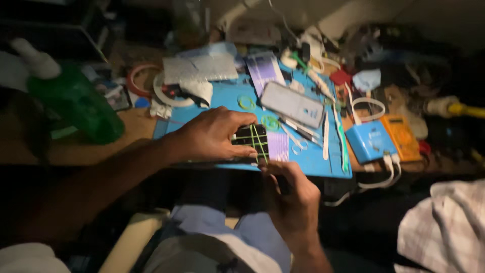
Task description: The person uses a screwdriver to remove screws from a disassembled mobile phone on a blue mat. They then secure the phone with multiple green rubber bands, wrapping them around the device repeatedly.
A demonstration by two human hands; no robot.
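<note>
My left hand (214,135) grips a dark phone (251,139) wrapped in green rubber bands, at the near edge of a blue work mat (230,96). My right hand (293,194) holds the same phone from below, its thumb on the lower edge. Further back on the mat a grey phone (293,105) lies face down. Tweezers and thin tools (303,132) lie beside it, and loose green rubber bands (247,102) rest on the mat.
A green bottle with a white cap (76,98) stands at the left. A roll of tape (139,78) lies behind the mat. A blue box with white cables (371,141) and an orange meter (401,136) sit at the right. A checked cloth (444,227) is at the lower right.
</note>
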